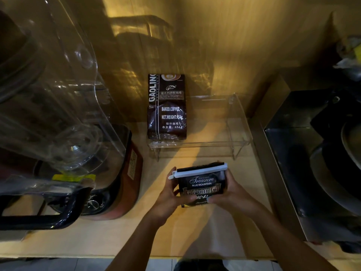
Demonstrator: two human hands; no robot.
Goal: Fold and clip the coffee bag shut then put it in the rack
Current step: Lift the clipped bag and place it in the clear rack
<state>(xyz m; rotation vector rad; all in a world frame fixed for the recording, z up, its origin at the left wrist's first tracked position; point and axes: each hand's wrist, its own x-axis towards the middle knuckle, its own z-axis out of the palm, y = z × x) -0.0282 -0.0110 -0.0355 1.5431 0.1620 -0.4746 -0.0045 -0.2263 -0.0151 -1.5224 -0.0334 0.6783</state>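
Both hands grip a dark coffee bag (203, 185) above the counter (121, 239), the left hand (172, 192) wrapped around its left edge and the right hand (228, 190) closed on its right side. A white clip (201, 171) runs across the bag's folded top. Just beyond, a clear rack (237, 141) holds a second bag (166, 108) upright at its left end.
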